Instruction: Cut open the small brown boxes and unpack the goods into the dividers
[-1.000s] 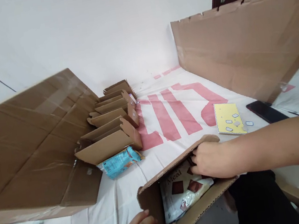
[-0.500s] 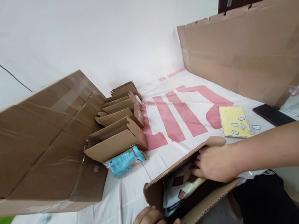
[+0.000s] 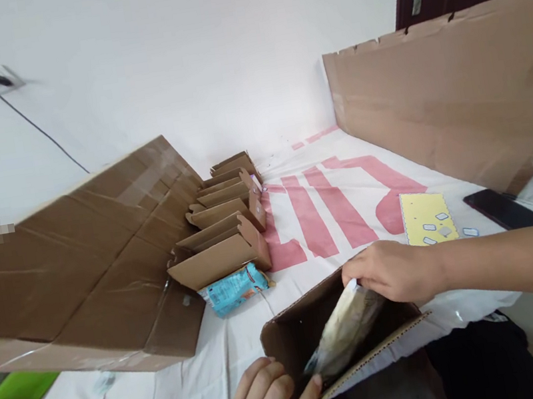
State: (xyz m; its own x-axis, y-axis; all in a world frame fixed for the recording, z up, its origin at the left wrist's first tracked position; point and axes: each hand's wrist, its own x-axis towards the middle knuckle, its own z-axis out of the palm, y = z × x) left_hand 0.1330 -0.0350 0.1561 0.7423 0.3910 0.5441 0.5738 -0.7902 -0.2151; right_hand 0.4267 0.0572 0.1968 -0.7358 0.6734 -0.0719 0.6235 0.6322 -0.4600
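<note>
An open cardboard box (image 3: 314, 310) lies near me at the table's front edge. My left hand (image 3: 272, 397) grips its near left corner, fingers on the outside and thumb along the rim. Inside the box, a pale plastic packet (image 3: 350, 328) stands tilted. My right hand (image 3: 392, 272) pinches the packet's upper end; its fingertips are partly hidden. Beyond the box, a blue snack bag (image 3: 238, 290) rests against a row of small open cardboard boxes (image 3: 218, 258).
A large carton (image 3: 105, 265) stands left, and a cardboard panel (image 3: 441, 91) rises at the right. A yellow card (image 3: 425, 211) and a black phone (image 3: 503, 209) lie on the white and pink cloth (image 3: 239, 345). A person's blurred head shows at far left.
My right hand has raised one end of the packet, which now stands tilted instead of lying inside the box. The whole view has shifted slightly.
</note>
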